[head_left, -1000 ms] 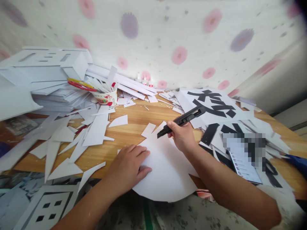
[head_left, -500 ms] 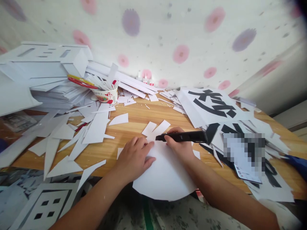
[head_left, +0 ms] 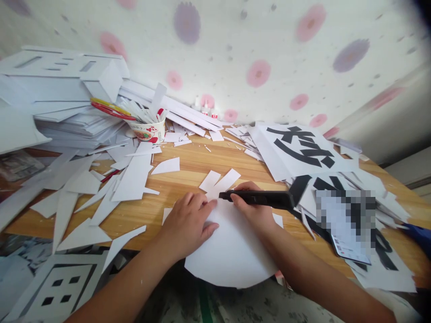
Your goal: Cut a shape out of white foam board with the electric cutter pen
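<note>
A white board with a curved near edge [head_left: 232, 260] lies before me, its near part reaching past the table edge. My left hand [head_left: 190, 220] rests on the board's left side, thumb and index finger apart, pressing it down. In my right hand [head_left: 252, 206] is a black utility knife [head_left: 266, 198], gripped near its front end. The knife's tip touches or nearly touches the board's far end, close to my left fingertips; the blade itself is too small to make out. Two narrow white strips [head_left: 227, 180] stick out just beyond the tip.
White offcuts [head_left: 131, 179] are strewn over the left of the wooden table [head_left: 191, 163]. A paper tub of tools [head_left: 148, 131] stands behind them, near small glue bottles [head_left: 205, 110]. To the right lie sheets with black lettering [head_left: 296, 148] and a phone [head_left: 350, 251].
The knife's back end has dipped slightly while its tip stays at nearly the same spot. My left hand keeps its place on the board. The whole view has shifted a little.
</note>
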Action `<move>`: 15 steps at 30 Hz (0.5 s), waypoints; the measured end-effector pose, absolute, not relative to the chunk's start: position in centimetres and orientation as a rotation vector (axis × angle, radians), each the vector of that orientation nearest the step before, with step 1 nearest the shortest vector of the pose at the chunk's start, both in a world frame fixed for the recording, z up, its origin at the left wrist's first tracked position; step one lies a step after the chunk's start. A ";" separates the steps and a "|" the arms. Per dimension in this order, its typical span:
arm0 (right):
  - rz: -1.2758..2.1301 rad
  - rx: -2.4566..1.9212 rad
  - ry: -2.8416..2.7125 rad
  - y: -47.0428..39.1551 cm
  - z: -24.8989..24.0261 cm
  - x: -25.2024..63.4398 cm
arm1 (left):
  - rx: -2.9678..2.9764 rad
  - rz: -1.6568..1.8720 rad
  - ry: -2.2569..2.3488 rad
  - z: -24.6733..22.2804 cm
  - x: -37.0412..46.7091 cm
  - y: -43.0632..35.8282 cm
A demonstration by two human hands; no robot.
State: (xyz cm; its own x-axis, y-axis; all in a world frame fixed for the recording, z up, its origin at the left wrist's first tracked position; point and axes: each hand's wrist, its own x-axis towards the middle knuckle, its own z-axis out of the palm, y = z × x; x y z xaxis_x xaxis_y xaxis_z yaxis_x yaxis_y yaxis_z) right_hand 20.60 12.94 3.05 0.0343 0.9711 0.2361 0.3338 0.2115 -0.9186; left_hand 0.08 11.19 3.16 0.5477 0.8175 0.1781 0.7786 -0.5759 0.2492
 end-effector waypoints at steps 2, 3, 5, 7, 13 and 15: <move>0.780 -1.296 -1.521 12.9 3.1 20.6 | 2.633 0.400 1.375 3.2 0.1 11.2; 0.767 -1.298 -1.534 12.9 3.1 20.6 | 2.632 0.394 1.377 3.3 0.2 11.2; 0.737 -1.296 -1.545 12.8 3.0 20.6 | 2.626 0.388 1.382 3.3 0.2 11.2; 0.722 -1.278 -1.534 12.8 3.0 20.5 | 2.616 0.378 1.387 3.3 0.2 11.2; 0.729 -1.260 -1.501 12.9 2.7 20.4 | 2.598 0.360 1.390 3.4 0.1 11.2; 0.721 -1.264 -1.504 12.9 2.8 20.4 | 2.597 0.360 1.386 3.4 0.1 11.3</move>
State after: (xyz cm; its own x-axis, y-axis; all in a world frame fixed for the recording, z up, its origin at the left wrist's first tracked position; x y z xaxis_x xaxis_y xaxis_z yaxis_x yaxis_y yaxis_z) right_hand 20.39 12.87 2.75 0.0480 0.9490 0.3116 0.3520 0.2758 -0.8944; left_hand 0.14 11.27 3.40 0.5373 0.8334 0.1292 0.7910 -0.5511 0.2657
